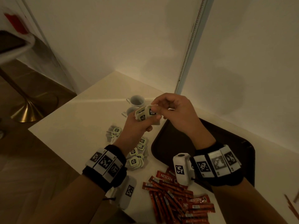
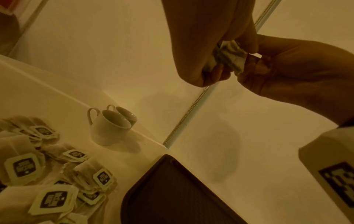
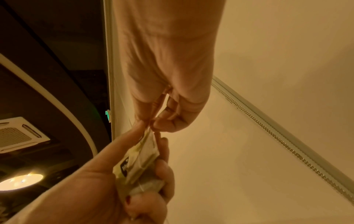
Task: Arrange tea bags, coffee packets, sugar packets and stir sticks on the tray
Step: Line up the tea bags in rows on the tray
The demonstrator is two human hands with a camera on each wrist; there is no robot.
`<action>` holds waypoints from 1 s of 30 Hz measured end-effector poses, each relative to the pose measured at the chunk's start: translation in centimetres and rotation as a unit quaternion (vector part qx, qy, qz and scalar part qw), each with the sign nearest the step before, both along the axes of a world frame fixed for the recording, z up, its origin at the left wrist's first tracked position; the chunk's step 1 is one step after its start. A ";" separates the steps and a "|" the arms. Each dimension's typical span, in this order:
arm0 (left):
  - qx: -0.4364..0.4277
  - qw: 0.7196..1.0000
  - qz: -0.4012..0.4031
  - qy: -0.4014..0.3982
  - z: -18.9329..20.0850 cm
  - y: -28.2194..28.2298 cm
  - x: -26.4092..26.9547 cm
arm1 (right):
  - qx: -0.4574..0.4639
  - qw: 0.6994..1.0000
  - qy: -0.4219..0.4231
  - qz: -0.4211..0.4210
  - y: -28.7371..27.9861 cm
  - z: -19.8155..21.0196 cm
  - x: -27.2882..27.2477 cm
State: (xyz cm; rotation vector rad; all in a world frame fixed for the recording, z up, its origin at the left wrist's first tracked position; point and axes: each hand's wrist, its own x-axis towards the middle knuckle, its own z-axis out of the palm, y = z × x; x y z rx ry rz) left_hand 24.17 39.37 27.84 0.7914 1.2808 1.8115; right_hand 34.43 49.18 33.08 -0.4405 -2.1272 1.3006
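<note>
My left hand (image 1: 142,122) grips a small stack of tea bags (image 1: 144,114) with pale green tags, held up above the table. My right hand (image 1: 163,109) pinches the top edge of that stack with thumb and fingertips. In the right wrist view the stack of tea bags (image 3: 138,163) sits between both hands. More tea bags (image 1: 134,151) lie loose on the white table, left of the dark brown tray (image 1: 171,143). A pile of red Nescafe coffee sticks (image 1: 176,201) lies at the near edge. The tray's visible part holds nothing.
Two white cups (image 1: 136,101) stand at the back near the wall corner. A window frame strip (image 1: 189,50) rises behind the tray. A stool with a brass base (image 1: 27,110) stands on the floor at left. Brown stir sticks (image 1: 291,206) show at the right edge.
</note>
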 end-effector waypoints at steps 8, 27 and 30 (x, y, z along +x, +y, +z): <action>-0.001 1.000 -0.023 -0.006 0.1 0.0 -0.3 | -0.008 1.000 0.003 -0.024 0.3 -0.2 -0.2; 0.019 0.998 -0.057 -0.004 0.6 -0.2 -0.7 | 0.120 0.992 -0.021 -0.041 -0.6 1.5 -0.9; 0.001 0.998 -0.064 -0.012 0.2 -0.1 -0.5 | 0.184 0.981 -0.051 -0.022 -0.4 2.9 -1.3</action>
